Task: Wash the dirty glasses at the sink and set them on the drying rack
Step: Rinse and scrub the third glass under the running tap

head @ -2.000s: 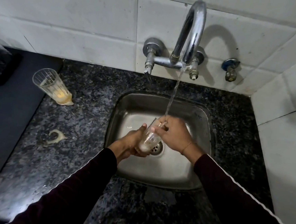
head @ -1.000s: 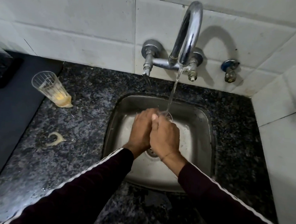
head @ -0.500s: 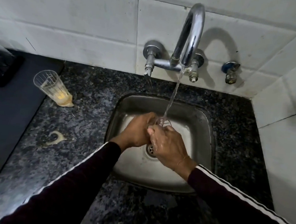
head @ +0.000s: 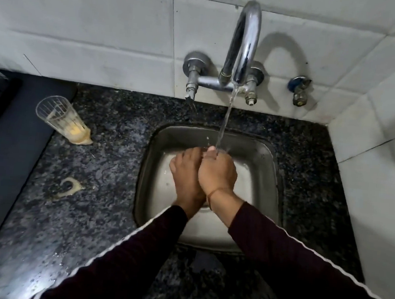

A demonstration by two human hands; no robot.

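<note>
- Your left grip (head: 185, 172) and right grip (head: 217, 173) are pressed side by side over the sink (head: 276, 181), backs up, knuckles touching.
- The fingers of both grips curl down and away from the camera. You cannot tell from here whether they close on anything, or what sits between them.
- The water (head: 226, 118) falls from the tap (head: 244, 40) straight ahead of your grips and lands on the far tip of the right grip, where it splashes.
- A thin band (head: 216, 191) circles the wrist just behind the right grip.
- Both sleeves are dark with a pale stripe along the outer edge. They meet your grips from the near side.
- One dirty glass (head: 62, 118) stands well to the left of the left grip, on the surface (head: 108, 165), beyond the sink's rim. It holds yellow dregs at its base, and a pale puddle spreads round its foot.
- A curved pale stain (head: 68, 186) lies on the surface, left of the left grip and nearer to you than the glass.
- A dark mat (head: 3, 154) covers the surface further left, past the glass.
- A small wall valve (head: 299, 91) sits ahead and to the right of the right grip, beside the tap.
</note>
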